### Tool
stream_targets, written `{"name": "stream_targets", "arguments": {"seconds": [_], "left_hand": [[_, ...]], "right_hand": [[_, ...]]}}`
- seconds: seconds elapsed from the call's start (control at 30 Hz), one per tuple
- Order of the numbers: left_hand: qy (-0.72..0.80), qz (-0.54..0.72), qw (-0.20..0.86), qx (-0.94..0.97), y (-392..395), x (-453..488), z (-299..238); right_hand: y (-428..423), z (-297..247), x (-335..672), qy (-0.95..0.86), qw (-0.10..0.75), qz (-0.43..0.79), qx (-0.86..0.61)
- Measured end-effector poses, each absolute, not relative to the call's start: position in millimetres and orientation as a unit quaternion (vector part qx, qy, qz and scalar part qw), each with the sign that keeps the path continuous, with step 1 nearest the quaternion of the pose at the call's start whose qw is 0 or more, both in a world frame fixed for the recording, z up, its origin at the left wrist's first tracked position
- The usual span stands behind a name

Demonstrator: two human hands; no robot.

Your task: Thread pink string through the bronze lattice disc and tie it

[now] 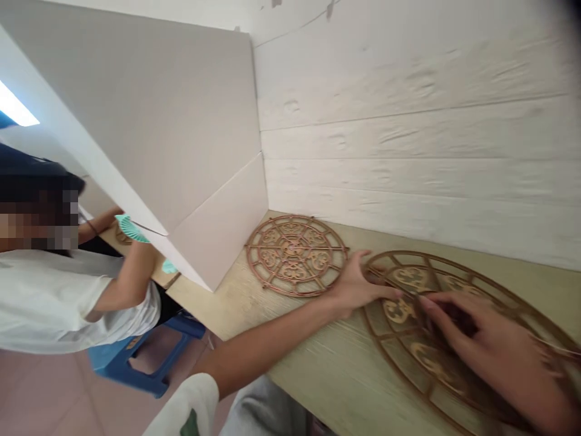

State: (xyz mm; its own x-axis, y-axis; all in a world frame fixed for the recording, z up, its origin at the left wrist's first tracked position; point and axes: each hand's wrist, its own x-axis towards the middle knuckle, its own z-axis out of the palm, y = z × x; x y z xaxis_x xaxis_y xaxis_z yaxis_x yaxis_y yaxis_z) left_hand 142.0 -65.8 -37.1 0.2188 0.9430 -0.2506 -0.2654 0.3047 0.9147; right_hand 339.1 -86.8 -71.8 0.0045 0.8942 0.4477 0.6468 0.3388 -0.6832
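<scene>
A large round openwork panel (394, 354) with a brown rim, spokes and golden scroll ornaments fills the lower right. My left hand (351, 287) holds its left rim, thumb stretched over the panel and some fingers hidden at the edge. Over the same panel, my right hand (490, 345) has thumb and fingertips pinched together close to the left thumb. What they pinch is blurred and I cannot make it out. Behind my left hand a smaller, reddish-brown round openwork panel (293, 248) lies flat on the table (254, 303).
A white partition (190, 139) stands left of the smaller panel, and a white plank-patterned wall (408, 151) runs along the back. Beyond the partition a person in a white shirt (59, 303) sits at the table, near a blue stool (136, 357) and a turquoise fan-shaped piece (131, 228).
</scene>
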Motion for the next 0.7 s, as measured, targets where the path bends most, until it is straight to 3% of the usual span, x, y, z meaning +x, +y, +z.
{"name": "stream_targets", "arguments": {"seconds": [0.23,0.7], "left_hand": [[0.395,0.396,0.75,0.354,-65.4,138.2,-12.1],[0.37,0.405,0.717,0.43,-67.0,141.1,-4.4]], "right_hand": [[-103.5,-37.3,324.9,-0.714,0.443,0.049,-0.539],[-108.4,-36.1,323.3,-0.697,0.451,0.025,-0.557]]}}
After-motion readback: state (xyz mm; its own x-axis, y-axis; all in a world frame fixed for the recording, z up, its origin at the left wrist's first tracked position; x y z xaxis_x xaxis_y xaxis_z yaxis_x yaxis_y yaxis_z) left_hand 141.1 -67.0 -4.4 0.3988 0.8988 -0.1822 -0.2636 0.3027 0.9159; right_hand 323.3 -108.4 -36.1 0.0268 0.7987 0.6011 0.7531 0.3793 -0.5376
